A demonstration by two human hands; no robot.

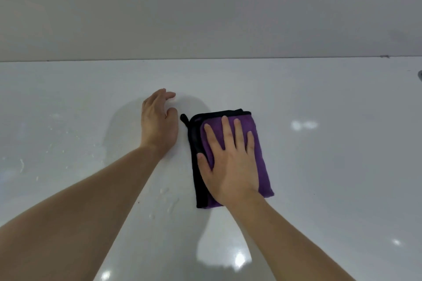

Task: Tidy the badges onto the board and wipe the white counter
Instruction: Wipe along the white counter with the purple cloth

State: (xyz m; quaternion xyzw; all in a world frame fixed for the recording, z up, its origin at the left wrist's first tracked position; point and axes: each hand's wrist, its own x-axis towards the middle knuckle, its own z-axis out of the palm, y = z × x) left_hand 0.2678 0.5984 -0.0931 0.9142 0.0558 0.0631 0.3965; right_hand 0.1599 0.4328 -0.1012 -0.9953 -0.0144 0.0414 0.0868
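A folded purple cloth with a black edge and a small hanging loop lies on the glossy white counter, just right of centre. My right hand lies flat on top of it, fingers spread and straight, pressing it down. My left hand rests on its edge on the bare counter just left of the cloth, fingers straight and together, holding nothing. Neither badges nor a board are in view.
Water droplets and smears dot the counter near my left forearm and at the far left. A plain grey-white wall rises behind the counter. A bit of metal shows at the right edge.
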